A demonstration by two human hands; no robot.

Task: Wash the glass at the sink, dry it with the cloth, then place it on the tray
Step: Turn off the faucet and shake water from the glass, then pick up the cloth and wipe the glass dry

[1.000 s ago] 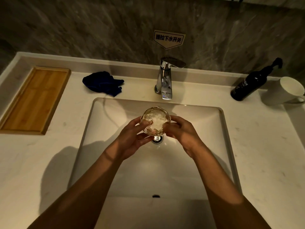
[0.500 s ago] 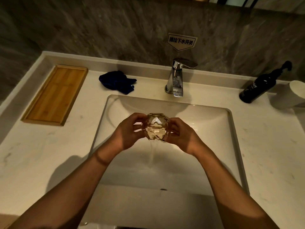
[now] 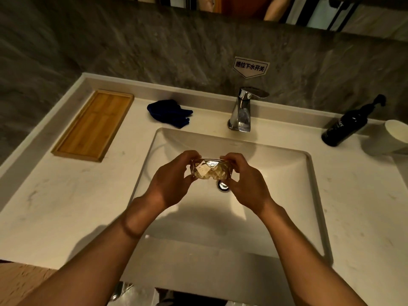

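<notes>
While both my hands, left hand and right hand, grip the glass over the sink, drying with the cloth and the tray remain.

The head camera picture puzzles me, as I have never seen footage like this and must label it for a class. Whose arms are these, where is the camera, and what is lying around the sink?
There is no machine here. A person wears one wide-angle camera on the head, looking forward and down, so the two bare arms coming in from the bottom edge are the wearer's own. The left hand and right hand hold a faceted clear glass between them above the white sink, close to its drain. A chrome tap stands behind the basin; no water stream is visible. On the pale counter, to the left, lie an empty wooden tray and a crumpled dark blue cloth. To the right stand a dark pump bottle and a white cup, partly cut off by the frame.
</notes>
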